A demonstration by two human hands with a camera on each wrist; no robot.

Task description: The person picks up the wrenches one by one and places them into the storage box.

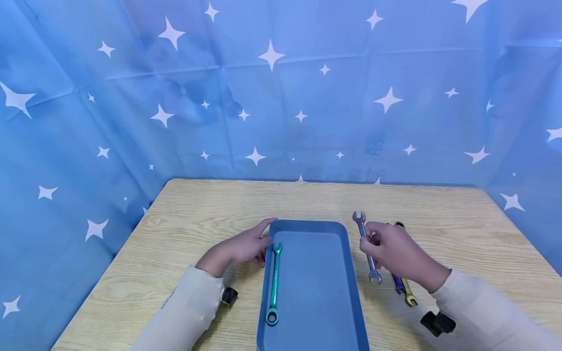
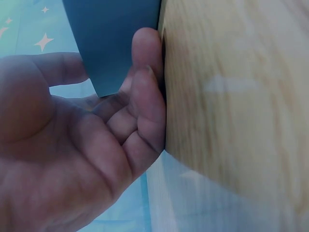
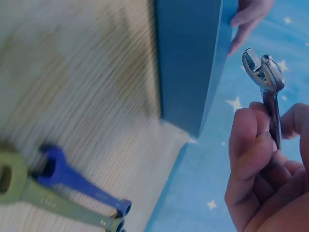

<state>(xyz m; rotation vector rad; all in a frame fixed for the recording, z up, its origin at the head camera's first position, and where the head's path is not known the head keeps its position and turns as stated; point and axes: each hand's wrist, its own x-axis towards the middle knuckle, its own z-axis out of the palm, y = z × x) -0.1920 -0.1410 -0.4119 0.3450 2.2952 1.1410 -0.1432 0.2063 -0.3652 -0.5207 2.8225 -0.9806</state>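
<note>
With my left hand (image 1: 243, 246) I hold the left wall of a blue tray (image 1: 316, 292) near its far corner. In the left wrist view, the thumb reaches the tray's side (image 2: 113, 43) and the curled fingers lie against it, close to the tabletop. Inside the tray, along its left side, lies a green combination wrench (image 1: 275, 282). My right hand (image 1: 397, 248) pinches a silver open-end wrench (image 1: 371, 263) by its shaft, just right of the tray. One open jaw end (image 3: 268, 77) sticks out past the fingertips in the right wrist view.
Partly under my right hand, a purple wrench (image 1: 398, 284) and a yellow wrench (image 1: 409, 295) lie side by side on the wooden table (image 1: 210, 204). A blue star-patterned cloth (image 1: 285, 107) hangs behind and beside the table.
</note>
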